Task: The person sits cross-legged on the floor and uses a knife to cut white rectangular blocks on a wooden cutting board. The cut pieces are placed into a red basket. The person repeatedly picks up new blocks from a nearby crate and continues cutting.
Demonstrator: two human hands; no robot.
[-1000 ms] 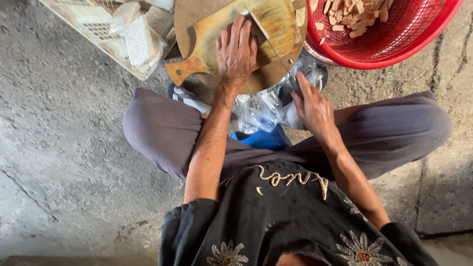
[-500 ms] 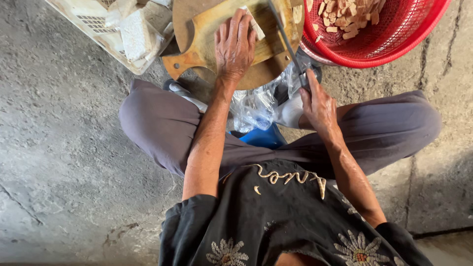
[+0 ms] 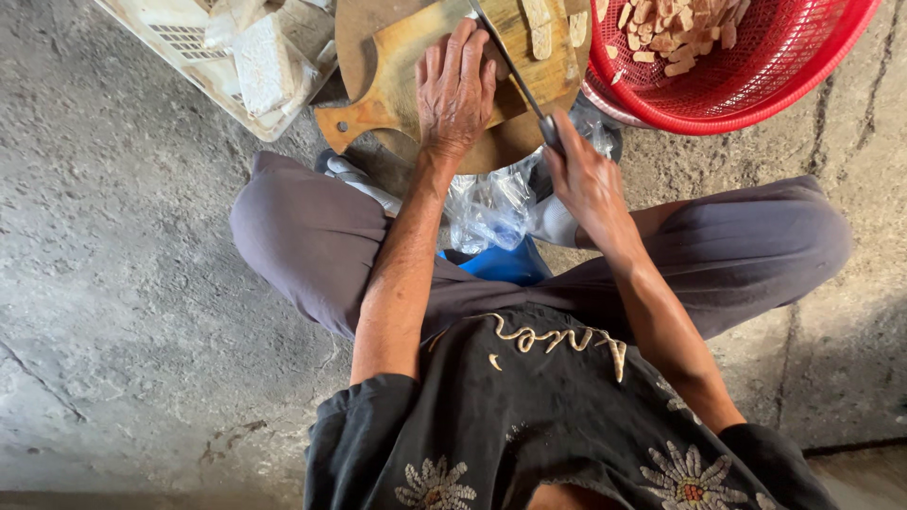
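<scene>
I sit cross-legged on a concrete floor. My left hand lies flat, palm down, on a wooden cutting board with a handle, which rests on a round wooden block. My right hand grips the dark handle of a knife whose blade reaches over the board toward pale cut strips at its far end. What is under my left palm is hidden.
A red plastic basket with several pale cut pieces stands at the upper right. A white crate holding wrapped pale blocks sits at the upper left. Crumpled clear plastic bags and something blue lie between my knees.
My right hand rose from the plastic bags near my knee to the board with the knife in it. The left hand stayed pressed on the board.
</scene>
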